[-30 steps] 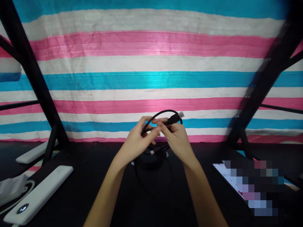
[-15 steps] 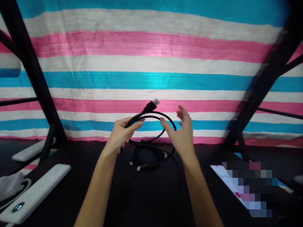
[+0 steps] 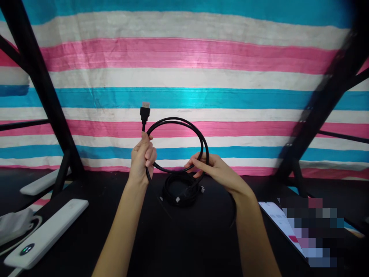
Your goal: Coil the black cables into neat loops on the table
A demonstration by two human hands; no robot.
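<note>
A black HDMI cable hangs in a loose loop between my two hands, above the black table. My left hand is closed round it, and the cable's plug points upward out of the fist with its metal end bare. On the loop's right side, my right hand pinches the strands between thumb and fingers. A length of cable drops behind the right wrist. Below the loop, a second coil of black cable lies on the table, its light-coloured plug ends showing.
To the left lie a long white power bank with a small lit display and a white charger with its cord. At right is a phone, partly pixelated. Black frame posts flank a striped sheet behind.
My left hand has turned upright, bringing the plug from leaning right to pointing up at the left. My right hand has gone from open to pinching the loop, which is now raised and rounder.
</note>
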